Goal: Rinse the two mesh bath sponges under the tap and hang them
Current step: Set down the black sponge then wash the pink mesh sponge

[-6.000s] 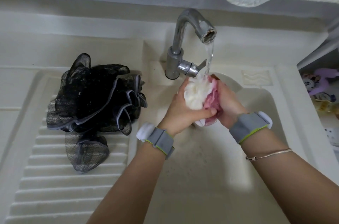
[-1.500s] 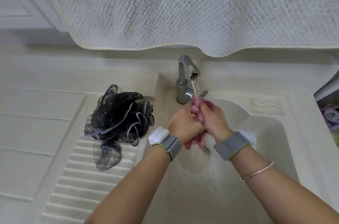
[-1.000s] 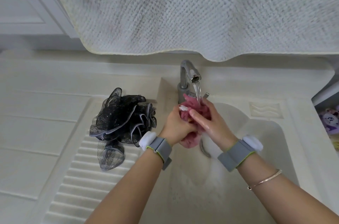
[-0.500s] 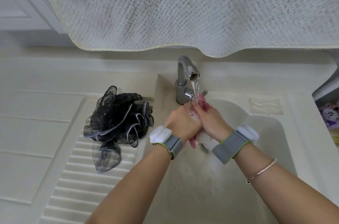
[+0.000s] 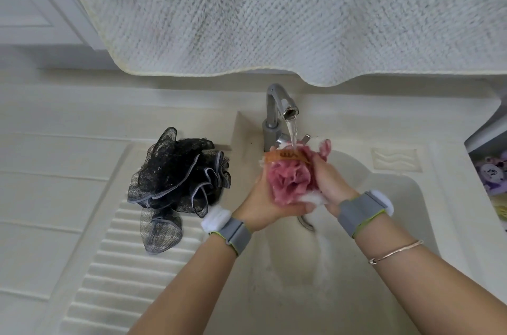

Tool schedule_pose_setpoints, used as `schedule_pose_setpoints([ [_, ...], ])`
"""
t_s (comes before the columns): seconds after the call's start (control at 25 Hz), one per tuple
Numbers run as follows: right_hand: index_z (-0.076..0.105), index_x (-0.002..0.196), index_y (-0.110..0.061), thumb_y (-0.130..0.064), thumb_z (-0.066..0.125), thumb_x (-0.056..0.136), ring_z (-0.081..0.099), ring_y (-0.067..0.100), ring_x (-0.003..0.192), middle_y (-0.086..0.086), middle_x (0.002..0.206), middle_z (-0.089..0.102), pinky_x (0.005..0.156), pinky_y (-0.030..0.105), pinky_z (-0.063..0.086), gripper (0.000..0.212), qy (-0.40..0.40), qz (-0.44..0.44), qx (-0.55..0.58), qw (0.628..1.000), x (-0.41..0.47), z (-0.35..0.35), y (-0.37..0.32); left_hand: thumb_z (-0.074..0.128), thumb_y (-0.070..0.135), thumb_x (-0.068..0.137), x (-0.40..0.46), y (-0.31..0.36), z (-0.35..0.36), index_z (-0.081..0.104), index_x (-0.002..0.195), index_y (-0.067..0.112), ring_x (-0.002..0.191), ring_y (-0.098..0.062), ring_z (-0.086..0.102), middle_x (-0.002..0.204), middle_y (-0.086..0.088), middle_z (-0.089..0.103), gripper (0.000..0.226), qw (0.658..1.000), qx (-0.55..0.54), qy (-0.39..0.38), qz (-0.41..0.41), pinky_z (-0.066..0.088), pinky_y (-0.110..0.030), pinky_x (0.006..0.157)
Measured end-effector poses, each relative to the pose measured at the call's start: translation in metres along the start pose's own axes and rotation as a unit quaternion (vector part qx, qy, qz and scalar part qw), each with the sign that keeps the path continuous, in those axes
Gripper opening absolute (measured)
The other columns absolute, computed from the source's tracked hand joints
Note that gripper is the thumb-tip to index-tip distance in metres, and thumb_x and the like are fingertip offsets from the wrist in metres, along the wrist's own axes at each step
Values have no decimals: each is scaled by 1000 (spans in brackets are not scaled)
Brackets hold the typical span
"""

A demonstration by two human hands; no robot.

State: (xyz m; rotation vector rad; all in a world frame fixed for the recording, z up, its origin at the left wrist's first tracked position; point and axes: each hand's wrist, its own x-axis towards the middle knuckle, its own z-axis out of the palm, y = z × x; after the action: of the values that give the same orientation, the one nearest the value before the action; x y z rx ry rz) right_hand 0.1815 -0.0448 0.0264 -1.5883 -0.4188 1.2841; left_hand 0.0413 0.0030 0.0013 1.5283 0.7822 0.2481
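Pink sponge [image 5: 292, 179]: crumpled rose-pink mesh with a white part showing at its lower right edge; a tan strap with dark lettering crosses its top. It is held over the basin, right under the tap's stream.
Black sponge [image 5: 178, 178]: dark mesh ruffles edged with grey trim, spread loosely, one flap trailing toward the viewer. It lies on the ribbed drainboard [image 5: 131, 258], to the left of the basin, apart from both hands.
Left hand [image 5: 263, 205]: cupped under and behind the pink sponge, fingers curled round its lower edge and gripping it.
Right hand [image 5: 329, 183]: wrapped round the right side of the pink sponge, fingers curled over its top near the strap.
Tap [image 5: 277, 112]: metal, curved spout, water running from it onto the top of the pink sponge.
Sink [image 5: 389, 197]: cream basin, water splashing below the hands.
Wrists: each wears a grey band with a green edge and a white block; the right forearm also carries a thin bracelet [image 5: 395, 252].
Towel [image 5: 288, 11]: pale, waffle-textured, hanging above the tap.
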Motion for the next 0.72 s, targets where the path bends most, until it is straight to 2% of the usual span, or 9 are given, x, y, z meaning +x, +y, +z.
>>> schedule_pose_setpoints([
  [0.08,54,82,-26,-47,37,98,58,13,62,-2,79,58,41,14,46,31,-25,33,-34,999,-3,3,4,87,20,66,-2,7,7,41,137,6,121,-23,56,129,-9,57,85,997,46,63,5,46,-29,98],
  [0.16,55,86,-28,-58,36,93,58,16,70,-2,84,60,46,16,50,37,-37,22,-96,994,-8,8,-1,82,33,63,3,16,9,59,119,13,107,-17,63,113,-4,65,64,993,30,114,30,51,-28,93],
  [0.24,56,113,-24,-65,40,88,63,23,97,4,111,65,81,27,55,50,18,-28,-122,992,-4,0,-2,79,26,73,4,28,6,65,96,22,89,-15,66,93,1,69,28,991,-68,110,-23,57,-27,79],
  [0.28,52,126,-24,-59,44,90,60,17,111,0,123,62,97,27,48,51,19,-76,-106,991,-6,-3,-4,77,23,79,4,33,3,66,96,22,87,-17,68,92,-1,70,21,985,-124,98,-67,59,-27,72],
  [0.32,49,129,-27,-48,48,93,57,5,114,-9,125,61,101,22,43,42,-8,-115,-77,990,-9,-5,-5,73,26,84,5,34,1,65,103,21,88,-19,69,96,-4,71,22,978,-162,87,-94,60,-29,69],
  [0.36,50,124,-33,-34,50,94,57,-6,108,-18,118,61,94,12,43,29,-52,-143,-78,985,-14,-6,-4,68,32,87,5,34,0,63,111,20,90,-20,69,102,-5,71,28,974,-179,75,-115,60,-30,69],
  [0.44,48,111,-43,-14,63,87,58,-18,92,-22,107,61,79,2,43,41,-91,-167,-135,972,-17,-6,0,57,43,91,8,36,3,60,116,20,89,-20,69,104,-6,70,34,974,-171,50,-141,60,-32,70],
  [0.6,60,109,-17,0,69,81,69,9,83,3,96,70,71,17,54,34,-53,-156,-80,983,-11,-5,4,39,77,82,9,38,-11,59,120,31,98,-21,67,112,-3,70,63,976,-123,22,-178,57,-32,68],
  [0.72,60,114,-4,2,61,86,63,6,56,0,75,68,48,14,47,29,-83,-98,-33,991,-12,-11,-3,71,63,70,4,35,-36,20,149,33,118,-10,55,141,10,46,99,994,-73,26,-79,52,-34,92],
])
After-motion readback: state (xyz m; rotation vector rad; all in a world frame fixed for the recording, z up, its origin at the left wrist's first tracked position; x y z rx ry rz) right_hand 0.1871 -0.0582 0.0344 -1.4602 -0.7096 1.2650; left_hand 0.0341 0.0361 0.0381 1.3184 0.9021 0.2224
